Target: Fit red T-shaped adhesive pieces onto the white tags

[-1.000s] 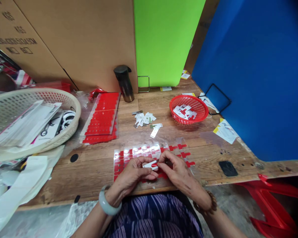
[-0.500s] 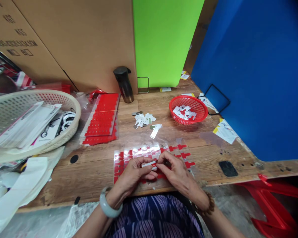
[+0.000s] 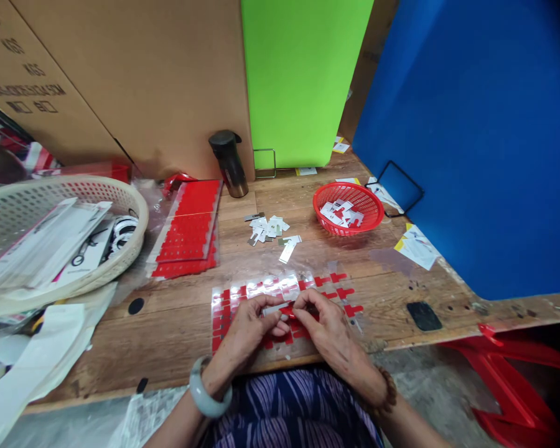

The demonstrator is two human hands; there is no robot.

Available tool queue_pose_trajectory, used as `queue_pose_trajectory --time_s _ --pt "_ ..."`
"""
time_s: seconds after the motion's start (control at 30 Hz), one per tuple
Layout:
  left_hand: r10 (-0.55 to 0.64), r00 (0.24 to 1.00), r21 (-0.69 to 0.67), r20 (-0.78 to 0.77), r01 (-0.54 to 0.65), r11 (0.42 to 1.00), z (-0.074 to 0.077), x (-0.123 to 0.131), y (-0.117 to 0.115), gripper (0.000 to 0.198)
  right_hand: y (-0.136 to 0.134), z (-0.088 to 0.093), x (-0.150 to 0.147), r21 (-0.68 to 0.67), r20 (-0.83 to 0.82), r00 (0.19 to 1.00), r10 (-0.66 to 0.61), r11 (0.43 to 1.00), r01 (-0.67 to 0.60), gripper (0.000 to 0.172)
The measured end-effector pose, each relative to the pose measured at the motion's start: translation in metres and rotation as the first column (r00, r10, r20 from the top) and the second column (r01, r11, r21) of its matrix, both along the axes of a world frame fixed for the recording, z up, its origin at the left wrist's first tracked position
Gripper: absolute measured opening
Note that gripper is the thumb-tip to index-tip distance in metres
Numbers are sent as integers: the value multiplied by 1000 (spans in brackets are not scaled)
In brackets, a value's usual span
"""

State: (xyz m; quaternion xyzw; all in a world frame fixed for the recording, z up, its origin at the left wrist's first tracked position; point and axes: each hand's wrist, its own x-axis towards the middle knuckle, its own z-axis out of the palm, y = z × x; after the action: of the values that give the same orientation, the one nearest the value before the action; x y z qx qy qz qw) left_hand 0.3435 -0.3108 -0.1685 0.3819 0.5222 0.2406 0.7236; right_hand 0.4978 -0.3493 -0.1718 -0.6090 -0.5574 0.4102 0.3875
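Observation:
Close to the table's front edge, my left hand (image 3: 247, 326) pinches a small flat metal plate (image 3: 274, 308) between thumb and fingers. My right hand (image 3: 329, 326) meets it, thumb and forefinger closed on a red sticker (image 3: 287, 310) that lies against the plate's right end. Both hands are over a clear sheet of red stickers (image 3: 221, 311), hiding its middle. Beyond the sheet lies a loose pile of similar metal plates (image 3: 270, 228), with a couple apart from it (image 3: 288, 250). A red basket (image 3: 373, 214) at the right holds several plates, some with red on them.
Stacked red sticker sheets (image 3: 191, 218) lie left of the pile, beside a white basket (image 3: 140, 230) of printed cards and rings. A dark flask (image 3: 229, 165) stands behind. Cardboard (image 3: 158, 74), a green board (image 3: 303, 81) and a blue board (image 3: 476, 149) wall the table.
The red sticker now shows across the plate's right end between my hands, where the plate looked mostly pale before. My hands stay in nearly the same place; the view shifts slightly.

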Motion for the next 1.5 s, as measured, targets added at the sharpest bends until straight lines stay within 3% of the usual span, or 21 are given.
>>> queue_pose_trajectory --time_s 0.27,0.63,0.97,1.1,1.2,1.27,1.33,1.5 --pt "45 994 -64 100 -39 997 -4 -2 -2 37 2 0 -1 24 75 997 -9 1000 7 12" --pt "39 997 -52 63 -35 998 -3 0 -3 36 -2 -6 -5 60 199 979 -32 998 21 11" --pt "36 998 -50 52 -34 998 -5 0 0 34 1 -6 -6 67 207 978 -24 998 10 12" --pt "62 996 -59 59 -58 997 -7 1 2 33 3 -12 -5 58 134 990 -47 997 40 9" --pt "82 995 -80 59 -78 994 -6 -1 2 33 8 -20 2 11 55 991 -122 993 122 26" --pt "90 994 -91 62 -84 992 -6 -2 2 33 11 -23 9 -22 27 989 -148 989 149 28" --pt "94 993 -94 70 -88 992 -6 -4 1 33 14 -21 14 -68 -7 994 -109 992 108 21" --pt "64 992 -83 107 -55 995 -5 -3 1 34 16 -11 10 -172 -182 982 49 982 -81 25"
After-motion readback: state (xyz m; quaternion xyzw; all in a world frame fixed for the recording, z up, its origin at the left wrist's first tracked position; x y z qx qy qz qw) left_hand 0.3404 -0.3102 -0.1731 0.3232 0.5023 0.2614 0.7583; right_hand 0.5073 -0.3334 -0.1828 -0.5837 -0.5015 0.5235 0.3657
